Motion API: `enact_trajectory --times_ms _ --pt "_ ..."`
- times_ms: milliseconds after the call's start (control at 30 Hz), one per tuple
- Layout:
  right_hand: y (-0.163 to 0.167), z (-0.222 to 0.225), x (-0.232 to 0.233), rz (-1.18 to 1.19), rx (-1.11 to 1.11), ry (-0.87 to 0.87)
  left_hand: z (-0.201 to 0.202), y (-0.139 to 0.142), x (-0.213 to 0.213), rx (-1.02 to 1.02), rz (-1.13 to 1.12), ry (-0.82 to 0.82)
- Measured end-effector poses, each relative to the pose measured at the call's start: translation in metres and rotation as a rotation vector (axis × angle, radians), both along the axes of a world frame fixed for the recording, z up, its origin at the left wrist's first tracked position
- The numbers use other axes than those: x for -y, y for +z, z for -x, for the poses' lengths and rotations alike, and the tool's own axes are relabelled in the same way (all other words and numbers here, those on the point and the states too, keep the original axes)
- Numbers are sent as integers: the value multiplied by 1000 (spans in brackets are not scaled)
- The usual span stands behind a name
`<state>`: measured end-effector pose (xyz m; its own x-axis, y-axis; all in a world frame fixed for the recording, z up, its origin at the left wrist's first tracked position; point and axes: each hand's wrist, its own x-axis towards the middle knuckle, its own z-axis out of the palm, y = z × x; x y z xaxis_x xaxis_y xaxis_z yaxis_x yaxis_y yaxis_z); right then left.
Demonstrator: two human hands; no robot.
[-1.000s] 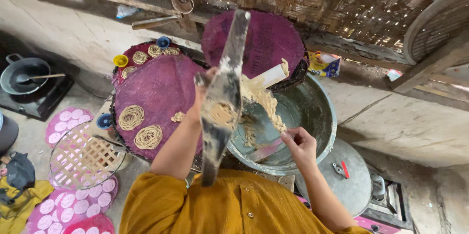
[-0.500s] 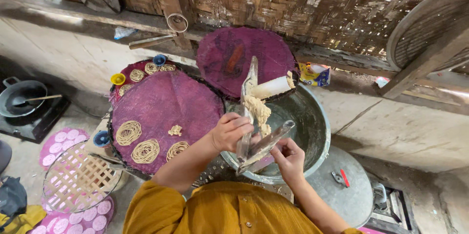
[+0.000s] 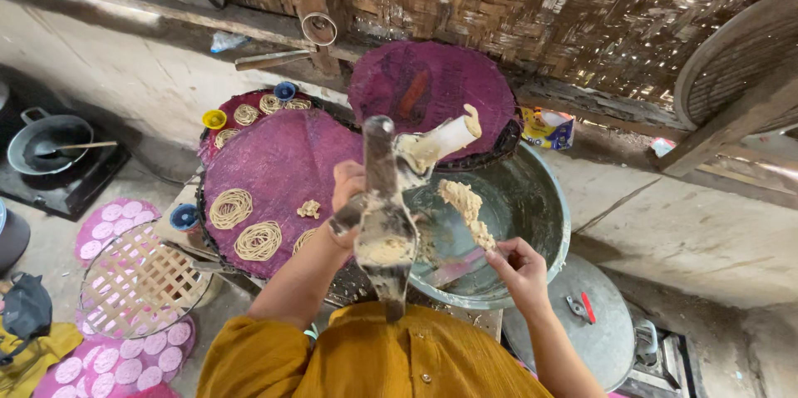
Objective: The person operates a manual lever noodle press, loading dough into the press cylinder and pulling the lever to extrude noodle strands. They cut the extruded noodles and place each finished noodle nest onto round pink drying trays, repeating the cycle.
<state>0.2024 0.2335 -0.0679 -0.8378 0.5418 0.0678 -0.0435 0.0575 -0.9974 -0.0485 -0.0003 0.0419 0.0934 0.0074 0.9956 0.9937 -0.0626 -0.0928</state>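
While the left hand (image 3: 347, 190) grips one metal press (image 3: 384, 223), the right hand (image 3: 517, 265) pinches one scraper (image 3: 460, 266). Three noodle coils (image 3: 230, 208) lie on the front purple mat (image 3: 274, 157). One yellow packet (image 3: 544, 128) lies by the wall.

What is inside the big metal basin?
The metal basin holds a lump of pale dough on its inner wall. The right hand reaches in with a thin tool. The press covers the basin's near left part.

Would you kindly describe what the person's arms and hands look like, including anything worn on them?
Both arms come out of a mustard-yellow top whose sleeves are pushed up near the elbows, leaving the forearms bare. The left hand and right hand wear no gloves; no rings, watch or bracelets are visible.
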Motion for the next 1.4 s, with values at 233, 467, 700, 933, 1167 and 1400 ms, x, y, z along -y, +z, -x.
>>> enact_trajectory --times_ms 233,467,700,933,1167,1400 --pt "29 -10 -8 -112 48 19 -15 42 59 -52 32 -43" --pt "24 12 -8 -991 639 100 -24 58 164 297 -221 -59" --pt "22 94 59 -1102 93 224 -28 36 244 543 -643 -366" --pt "75 189 160 -1006 -27 482 -29 29 298 636 -695 -565" --pt "64 222 206 -1178 86 459 -14 38 322 631 -682 -541" --pt "87 192 180 -950 21 496 5 41 317 636 -692 -509"
